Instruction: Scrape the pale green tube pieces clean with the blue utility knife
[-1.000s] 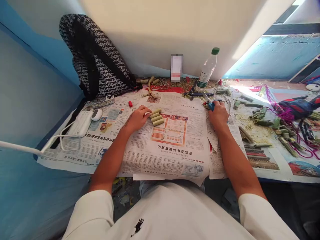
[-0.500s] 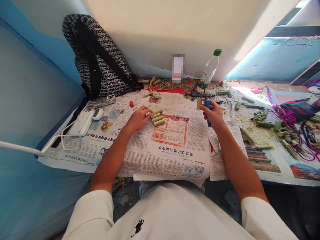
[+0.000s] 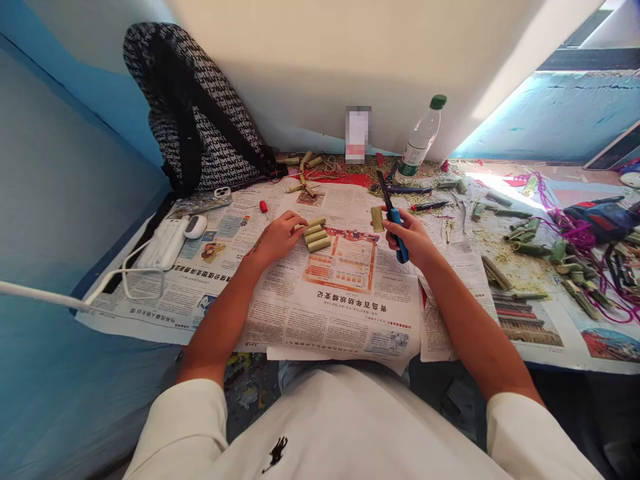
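Several short cut bamboo pieces (image 3: 318, 238) lie side by side in a row on the newspaper (image 3: 345, 320). My left hand (image 3: 279, 235) rests at their left end, its fingers curled and the fingertips pressed against them. Over the paper to the right, my right hand (image 3: 407, 237) is closed around the blue handle of a cutting tool (image 3: 399, 235) with a dark narrow blade pointing up and away; whether it is a saw or a knife I cannot tell. The same hand pinches one more short bamboo piece (image 3: 377, 219) in its fingertips, held upright above the paper.
A plastic bottle (image 3: 421, 140) and a propped phone-like card (image 3: 357, 137) stand at the back. Bamboo offcuts (image 3: 530, 247), purple string (image 3: 570, 237) and a power drill (image 3: 605, 220) crowd the right. Leftward are a bag (image 3: 200, 120), a power strip (image 3: 167, 243) and a red cap (image 3: 263, 207).
My right hand has moved left, closer to the row, carrying the blue-handled tool and the bamboo piece. The tool's blade now leans to the left. My left hand has stayed put.
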`<state>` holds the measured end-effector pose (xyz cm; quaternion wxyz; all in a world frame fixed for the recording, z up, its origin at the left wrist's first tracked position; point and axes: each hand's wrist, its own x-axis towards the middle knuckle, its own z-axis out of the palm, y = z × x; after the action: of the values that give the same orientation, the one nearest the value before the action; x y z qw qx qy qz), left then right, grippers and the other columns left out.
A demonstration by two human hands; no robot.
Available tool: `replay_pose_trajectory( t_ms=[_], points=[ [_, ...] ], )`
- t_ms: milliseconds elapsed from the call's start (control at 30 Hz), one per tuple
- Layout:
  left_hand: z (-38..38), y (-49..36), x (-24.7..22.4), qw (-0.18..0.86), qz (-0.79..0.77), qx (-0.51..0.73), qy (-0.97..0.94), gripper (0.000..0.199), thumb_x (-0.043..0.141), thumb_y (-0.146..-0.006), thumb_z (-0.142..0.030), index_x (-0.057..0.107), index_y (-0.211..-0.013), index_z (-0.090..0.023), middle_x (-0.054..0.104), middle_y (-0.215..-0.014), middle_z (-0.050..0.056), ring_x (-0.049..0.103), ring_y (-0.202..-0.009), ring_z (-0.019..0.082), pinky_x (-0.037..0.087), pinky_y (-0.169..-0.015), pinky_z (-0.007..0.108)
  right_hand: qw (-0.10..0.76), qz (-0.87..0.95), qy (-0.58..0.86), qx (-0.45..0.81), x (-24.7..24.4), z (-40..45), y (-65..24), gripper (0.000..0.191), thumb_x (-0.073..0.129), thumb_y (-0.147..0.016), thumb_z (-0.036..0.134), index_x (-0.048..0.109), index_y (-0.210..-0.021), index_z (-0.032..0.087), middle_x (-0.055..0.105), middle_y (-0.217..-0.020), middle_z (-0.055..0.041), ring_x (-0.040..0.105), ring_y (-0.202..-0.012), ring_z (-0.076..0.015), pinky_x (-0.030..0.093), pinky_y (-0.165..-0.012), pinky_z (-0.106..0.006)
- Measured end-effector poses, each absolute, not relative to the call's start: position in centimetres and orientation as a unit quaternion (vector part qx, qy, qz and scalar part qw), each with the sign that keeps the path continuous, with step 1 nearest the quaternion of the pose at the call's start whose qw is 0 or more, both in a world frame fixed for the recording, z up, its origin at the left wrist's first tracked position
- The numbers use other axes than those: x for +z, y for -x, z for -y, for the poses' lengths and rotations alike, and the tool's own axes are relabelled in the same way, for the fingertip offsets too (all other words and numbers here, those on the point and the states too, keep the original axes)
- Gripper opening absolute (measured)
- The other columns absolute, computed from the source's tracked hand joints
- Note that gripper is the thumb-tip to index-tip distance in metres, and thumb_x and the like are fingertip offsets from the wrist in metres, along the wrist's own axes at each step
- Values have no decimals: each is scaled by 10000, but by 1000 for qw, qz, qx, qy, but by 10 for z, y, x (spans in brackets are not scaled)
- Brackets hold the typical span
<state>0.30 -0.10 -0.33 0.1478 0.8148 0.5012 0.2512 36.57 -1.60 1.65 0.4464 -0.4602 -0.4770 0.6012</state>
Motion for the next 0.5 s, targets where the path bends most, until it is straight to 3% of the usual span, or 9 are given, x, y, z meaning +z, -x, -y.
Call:
replay_pose_trajectory(
  t_ms=[333, 500],
  points=[
    [3, -7, 0, 155, -502, 253, -813, 249, 533, -1068, -319, 737, -1103, -181, 718, -1159, 95, 685, -894, 189, 555, -926, 364, 413, 488, 459, 617, 18, 25, -354, 666, 887, -771, 502, 655, -1342, 251, 531, -724, 78, 450, -531, -94, 306, -451, -248],
    [3, -7, 0, 154, -500, 260, -812, 231, 558, -1054, -320, 744, -1100, -191, 722, -1137, 86, 679, -882, 183, 553, -886, 348, 392, 492, 521, 577, 6, 26, -349, 584, 894, -782, 519, 685, -1245, 232, 528, -640, 82, 454, -468, -101, 321, -395, -242]
  ],
)
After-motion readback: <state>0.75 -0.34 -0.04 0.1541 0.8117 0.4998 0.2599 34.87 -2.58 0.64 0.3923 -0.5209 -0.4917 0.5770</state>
